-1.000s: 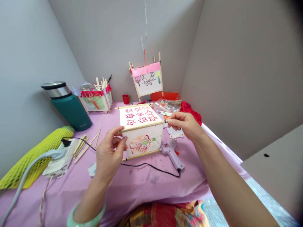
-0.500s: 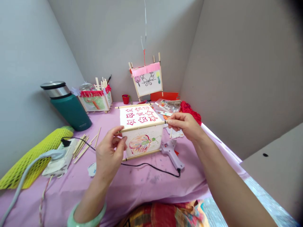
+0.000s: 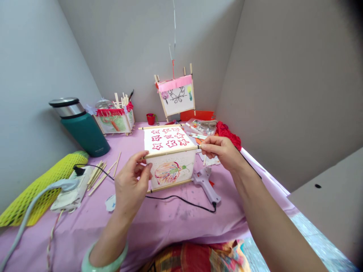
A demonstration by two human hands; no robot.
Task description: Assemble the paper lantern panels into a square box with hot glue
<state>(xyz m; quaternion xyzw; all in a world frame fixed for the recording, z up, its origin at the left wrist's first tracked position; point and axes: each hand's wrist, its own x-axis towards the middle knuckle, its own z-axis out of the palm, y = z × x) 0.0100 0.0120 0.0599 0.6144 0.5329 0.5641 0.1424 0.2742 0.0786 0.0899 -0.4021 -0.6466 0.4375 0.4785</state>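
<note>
A box-shaped paper lantern [image 3: 169, 156] with wooden stick edges lies on its side on the pink tablecloth [image 3: 159, 223]. Its top panel shows red star shapes, its near panel a red and green drawing. My left hand [image 3: 131, 184] is closed on the left end of the near upper stick. My right hand [image 3: 222, 150] pinches the right end of the same stick. A lilac glue gun [image 3: 207, 182] with a black cord lies just right of the lantern.
A green flask [image 3: 82, 126] stands at the left, beside a finished lantern [image 3: 115, 117] with red fringe. Another lantern [image 3: 176, 94] hangs at the back. Loose sticks [image 3: 100, 174], a power strip [image 3: 74, 187], yellow foam netting [image 3: 39, 189], markers [image 3: 200, 129] and red fabric [image 3: 228, 133] lie around.
</note>
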